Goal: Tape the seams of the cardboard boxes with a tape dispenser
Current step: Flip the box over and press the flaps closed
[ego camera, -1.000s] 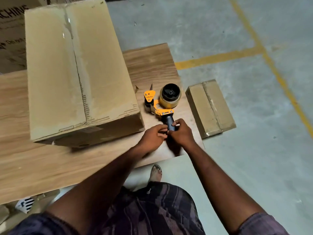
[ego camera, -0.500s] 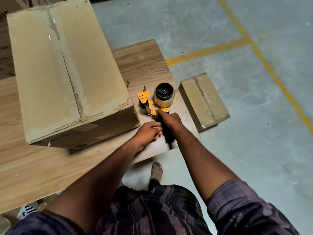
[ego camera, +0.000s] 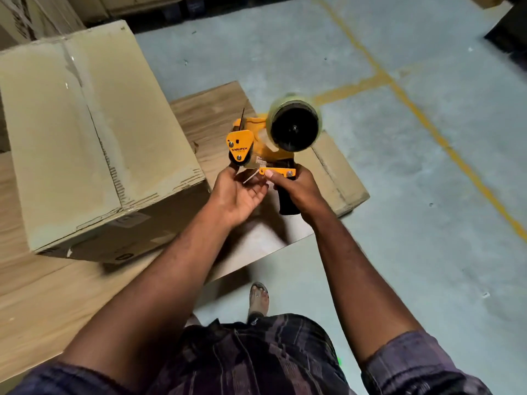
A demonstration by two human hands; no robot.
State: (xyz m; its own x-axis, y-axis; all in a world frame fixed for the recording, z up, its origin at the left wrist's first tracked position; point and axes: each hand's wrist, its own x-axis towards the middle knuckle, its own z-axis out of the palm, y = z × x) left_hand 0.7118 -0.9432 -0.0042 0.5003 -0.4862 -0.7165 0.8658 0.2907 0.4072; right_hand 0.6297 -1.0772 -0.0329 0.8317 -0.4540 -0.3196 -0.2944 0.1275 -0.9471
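An orange tape dispenser [ego camera: 256, 149] with a clear tape roll [ego camera: 295, 125] is lifted above the wooden table [ego camera: 57, 303]. My right hand [ego camera: 299, 189] grips its black handle. My left hand [ego camera: 238, 195] is palm up under the dispenser's front roller, fingertips touching the loose tape end there. A large cardboard box [ego camera: 85, 132] stands on the table to the left, its top seam covered with clear tape. A small cardboard box [ego camera: 336, 172] lies on the floor just right of the table, partly hidden by the dispenser and my right hand.
Grey concrete floor with yellow painted lines [ego camera: 427, 121] spreads to the right. More stacked cartons [ego camera: 37, 15] stand at the far left. My sandalled foot [ego camera: 258, 297] is below the table's edge.
The dispenser went from lying on the table to being raised in my right hand. My left hand moved up from the handle to the tape end at the roller.
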